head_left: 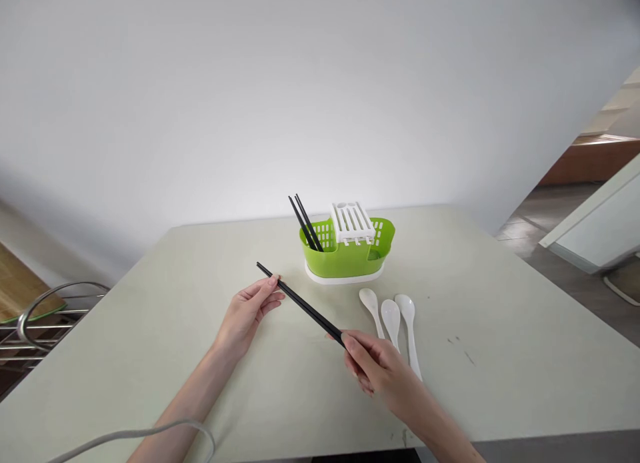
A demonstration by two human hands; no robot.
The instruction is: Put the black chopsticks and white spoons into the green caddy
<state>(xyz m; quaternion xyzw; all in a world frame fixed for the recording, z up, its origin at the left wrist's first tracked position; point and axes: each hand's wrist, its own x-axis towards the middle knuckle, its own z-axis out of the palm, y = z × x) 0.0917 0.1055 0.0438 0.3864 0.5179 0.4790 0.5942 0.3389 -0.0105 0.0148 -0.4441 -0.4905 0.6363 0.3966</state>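
Pale surface (285, 403) beneath, left hand (249, 311) and right hand (379, 368) both clamped their grip on black chopsticks (310, 310), presumably steadying them.

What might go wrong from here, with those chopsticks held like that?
The black chopsticks are slim and lie close together, so one might slip from the left hand or right hand. The right hand is close to the white spoons and could nudge them. The gray cable crosses the view of the left forearm and might snag it.
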